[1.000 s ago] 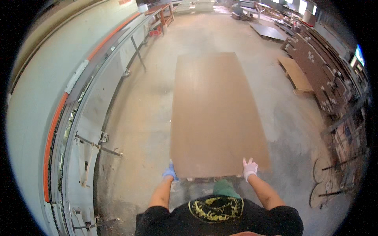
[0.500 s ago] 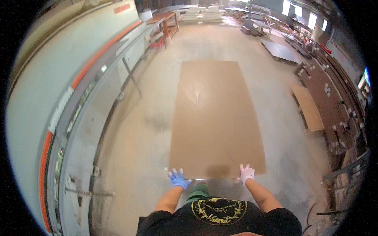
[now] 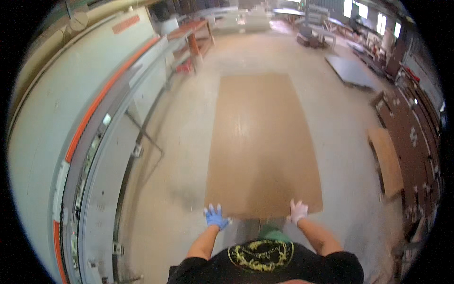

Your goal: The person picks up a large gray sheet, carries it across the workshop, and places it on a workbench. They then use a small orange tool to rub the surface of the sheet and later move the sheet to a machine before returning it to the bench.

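Brown board (image 3: 262,146): on it goes, moved up the room since half a second ago, holding its place in view while everything at the sides slides down past it!
Floor (image 3: 175,165): pale with brownish patches, spreading wide to either side.
Machine (image 3: 56,104): long, pale green, filling the left, orange strip (image 3: 98,97) along its side, well apart from the brown board.
Brown board's spot: dead centre, flat, long sides pointing away; whatever carries it is hidden.
Panel stack (image 3: 402,123): dark brown, lining the right.
Grey sheet (image 3: 351,71): lying low, farther off on the right.
Small tan board (image 3: 386,158): just beside the panel stack.
Black shirt (image 3: 312,265): just behind the near edge.
Hands: apart, fingers spread; left hand (image 3: 216,218), blue-gloved, at the near left corner; right hand (image 3: 298,211), whitish-gloved, over the near edge towards the right corner.
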The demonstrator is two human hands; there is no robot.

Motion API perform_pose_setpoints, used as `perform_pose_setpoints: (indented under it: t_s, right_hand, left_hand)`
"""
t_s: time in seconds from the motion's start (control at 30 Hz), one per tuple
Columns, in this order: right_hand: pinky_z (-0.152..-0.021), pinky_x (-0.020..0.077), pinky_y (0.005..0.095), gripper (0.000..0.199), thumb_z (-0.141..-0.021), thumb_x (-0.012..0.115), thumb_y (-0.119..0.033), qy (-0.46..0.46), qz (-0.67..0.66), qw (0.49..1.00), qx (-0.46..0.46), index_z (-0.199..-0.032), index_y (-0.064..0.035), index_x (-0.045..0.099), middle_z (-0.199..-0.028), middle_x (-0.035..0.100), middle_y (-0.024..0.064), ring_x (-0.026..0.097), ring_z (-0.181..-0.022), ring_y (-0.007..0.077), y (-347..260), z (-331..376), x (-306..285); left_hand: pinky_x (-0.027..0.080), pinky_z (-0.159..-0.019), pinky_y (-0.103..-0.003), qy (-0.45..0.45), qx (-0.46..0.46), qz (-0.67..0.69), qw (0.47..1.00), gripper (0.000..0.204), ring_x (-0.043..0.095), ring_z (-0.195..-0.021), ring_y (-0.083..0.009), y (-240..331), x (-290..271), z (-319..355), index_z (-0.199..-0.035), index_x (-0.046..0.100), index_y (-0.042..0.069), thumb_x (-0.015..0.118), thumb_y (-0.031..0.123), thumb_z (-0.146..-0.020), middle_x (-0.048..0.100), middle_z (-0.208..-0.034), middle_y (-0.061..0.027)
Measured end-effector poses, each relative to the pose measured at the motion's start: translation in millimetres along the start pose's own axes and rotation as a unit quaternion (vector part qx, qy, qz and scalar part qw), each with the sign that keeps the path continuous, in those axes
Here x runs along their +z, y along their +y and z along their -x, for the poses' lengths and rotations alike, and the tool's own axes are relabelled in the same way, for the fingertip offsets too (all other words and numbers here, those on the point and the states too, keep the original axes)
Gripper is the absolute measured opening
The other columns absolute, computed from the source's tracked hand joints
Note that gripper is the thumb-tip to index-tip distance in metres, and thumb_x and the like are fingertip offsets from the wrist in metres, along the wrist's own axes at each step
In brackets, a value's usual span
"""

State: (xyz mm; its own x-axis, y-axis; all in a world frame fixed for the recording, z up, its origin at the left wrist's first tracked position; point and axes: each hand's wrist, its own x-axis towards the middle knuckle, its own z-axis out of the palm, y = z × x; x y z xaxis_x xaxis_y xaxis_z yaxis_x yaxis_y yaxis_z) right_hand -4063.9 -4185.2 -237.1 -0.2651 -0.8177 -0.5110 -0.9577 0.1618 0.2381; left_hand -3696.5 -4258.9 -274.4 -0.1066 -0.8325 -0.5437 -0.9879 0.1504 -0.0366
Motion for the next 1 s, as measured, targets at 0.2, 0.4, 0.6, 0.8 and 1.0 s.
perform_pose_setpoints:
  t_s: [0.2, 0.4, 0.6, 0.8, 1.0]
  right_hand:
    - [-0.084, 0.0417, 0.0413, 0.101, -0.066, 0.065, -0.060, -0.080, 0.010, 0.997, 0.014, -0.141, -0.0142, 0.016, -0.135, 0.032, 0.0257, 0.050, -0.111, 0.0326, 25, -219, -131]
    - [-0.085, 0.0418, 0.0407, 0.102, -0.066, 0.064, -0.060, -0.074, 0.036, 0.996, 0.020, -0.141, -0.0119, 0.016, -0.135, 0.032, 0.0244, 0.050, -0.112, 0.0320, 31, -445, -242]
    - [-0.085, 0.0420, 0.0410, 0.101, -0.068, 0.062, -0.060, -0.092, 0.027, 0.995, 0.031, -0.141, -0.0116, 0.013, -0.135, 0.033, 0.0242, 0.051, -0.110, 0.0328, 43, -616, -341]
    - [-0.083, 0.0423, 0.0419, 0.097, -0.069, 0.062, -0.057, -0.061, 0.008, 0.998, 0.012, -0.140, -0.0103, 0.017, -0.133, 0.035, 0.0255, 0.051, -0.110, 0.0318, 65, -814, -469]
    - [-0.085, 0.0401, 0.0459, 0.093, -0.072, 0.060, -0.056, -0.070, -0.002, 0.997, -0.012, -0.141, -0.0106, 0.016, -0.133, 0.035, 0.0244, 0.040, -0.121, 0.0309, 85, -1022, -568]
  left_hand:
    - [-0.011, -0.103, -0.056, -0.043, 0.005, -0.030, 0.999, 0.094, -0.013, -0.134, -0.0382, 31, -121, -218, -0.143, 0.003, 0.012, 0.039, 0.067, -0.076, -0.003, -0.147, -0.0195]
    - [-0.012, -0.102, -0.058, 0.057, 0.040, -0.025, 0.997, 0.095, -0.014, -0.133, -0.0385, 38, -215, -453, -0.142, 0.004, 0.009, 0.037, 0.069, -0.075, 0.001, -0.148, -0.0155]
    - [-0.011, -0.101, -0.060, -0.002, 0.053, -0.053, 0.997, 0.093, -0.013, -0.133, -0.0388, 54, -335, -619, -0.142, 0.004, 0.010, 0.035, 0.068, -0.077, 0.000, -0.148, -0.0145]
    - [-0.008, -0.102, -0.059, -0.013, 0.049, -0.054, 0.997, 0.093, -0.011, -0.134, -0.0384, 72, -490, -816, -0.142, 0.003, 0.010, 0.035, 0.069, -0.077, -0.002, -0.148, -0.0153]
    - [-0.008, -0.103, -0.058, 0.009, 0.075, -0.036, 0.996, 0.091, -0.008, -0.135, -0.0361, 101, -621, -998, -0.142, 0.005, 0.010, 0.038, 0.066, -0.078, 0.003, -0.148, -0.0146]
